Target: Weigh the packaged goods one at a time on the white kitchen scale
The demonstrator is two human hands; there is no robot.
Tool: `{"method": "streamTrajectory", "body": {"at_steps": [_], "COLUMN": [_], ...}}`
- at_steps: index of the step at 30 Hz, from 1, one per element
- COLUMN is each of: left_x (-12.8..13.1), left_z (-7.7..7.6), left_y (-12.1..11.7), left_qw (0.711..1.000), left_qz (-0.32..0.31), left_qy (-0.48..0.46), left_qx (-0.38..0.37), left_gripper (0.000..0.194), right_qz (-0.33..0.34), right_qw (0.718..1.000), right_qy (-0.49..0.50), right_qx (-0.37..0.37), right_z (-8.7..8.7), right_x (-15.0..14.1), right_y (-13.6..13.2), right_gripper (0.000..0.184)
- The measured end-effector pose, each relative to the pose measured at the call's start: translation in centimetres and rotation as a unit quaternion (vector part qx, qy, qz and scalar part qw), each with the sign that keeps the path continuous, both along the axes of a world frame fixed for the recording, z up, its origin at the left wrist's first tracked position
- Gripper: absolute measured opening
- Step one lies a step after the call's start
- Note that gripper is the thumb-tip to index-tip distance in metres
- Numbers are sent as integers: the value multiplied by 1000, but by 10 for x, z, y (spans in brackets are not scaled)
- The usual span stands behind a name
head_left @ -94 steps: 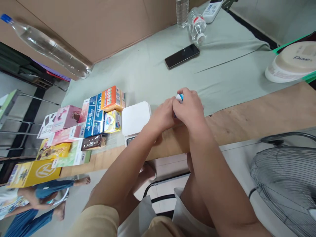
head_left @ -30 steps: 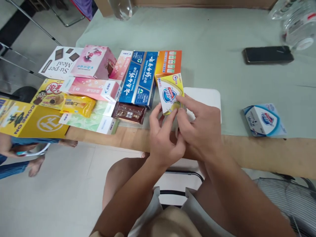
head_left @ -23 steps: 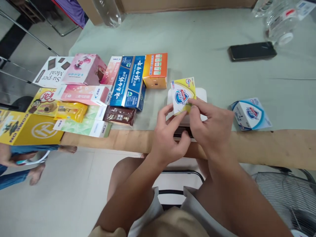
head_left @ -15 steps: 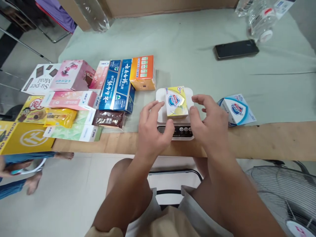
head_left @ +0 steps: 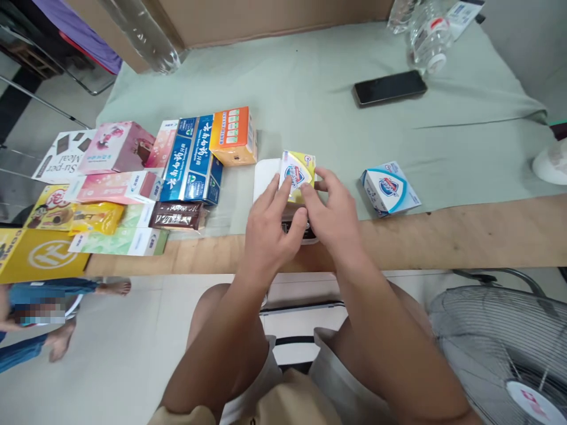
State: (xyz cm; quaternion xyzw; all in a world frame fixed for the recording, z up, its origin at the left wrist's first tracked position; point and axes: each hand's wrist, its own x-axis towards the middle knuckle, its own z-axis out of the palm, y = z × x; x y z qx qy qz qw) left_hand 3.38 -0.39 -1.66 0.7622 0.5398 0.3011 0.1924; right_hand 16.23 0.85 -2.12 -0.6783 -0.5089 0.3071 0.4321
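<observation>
A yellow and white soap box [head_left: 297, 168] is over the right part of a small white kitchen scale [head_left: 264, 174]; whether it rests there or is slightly raised is hard to tell. My right hand [head_left: 334, 209] has thumb and fingers around the box's right side. At its left edge are the fingertips of my left hand [head_left: 270, 230], fingers apart and thumb pointing right. My hands cover most of the scale's dark display strip. To the right, a blue and white soap box [head_left: 390, 188] lies by the cloth's front edge.
Left on the table are blue toothpaste boxes [head_left: 188, 159], an orange box [head_left: 233, 136], pink boxes [head_left: 116, 147] and snack packets [head_left: 177, 216]. Farther back lie a black phone [head_left: 390, 88] and a plastic bottle [head_left: 429, 38]. A fan [head_left: 500, 342] stands below the right edge.
My right hand has closed in on the yellow soap box, which has shifted right relative to the scale. My left fingers have come up to its left edge. The camera view has shifted.
</observation>
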Motion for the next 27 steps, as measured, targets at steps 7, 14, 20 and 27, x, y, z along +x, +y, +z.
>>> {"method": "streamTrajectory", "body": {"at_steps": [7,14,20,27], "left_x": [55,111,130,134], "left_z": [5,-16,-30,-30], "left_y": [-20,-26,-15,-7], "left_qw": [986,954,935,904], "left_qz": [-127,-152,-145,-171], "left_qy": [-110,-184,-207,-253], "left_qx": [-13,-181,-248,-299], "left_gripper": [70,75,69,71], "right_qz": [-101,-236,-206,-181], "right_qw": [985,969,978,983], "right_qy": [-64,8,37,-37], "right_qx": [128,72,16,4], "right_z": [3,2,-15,-20], "right_x": [62,143,152,150], "right_y": [-1,-9,-11,-10], "right_gripper": [42,34,33,33]}}
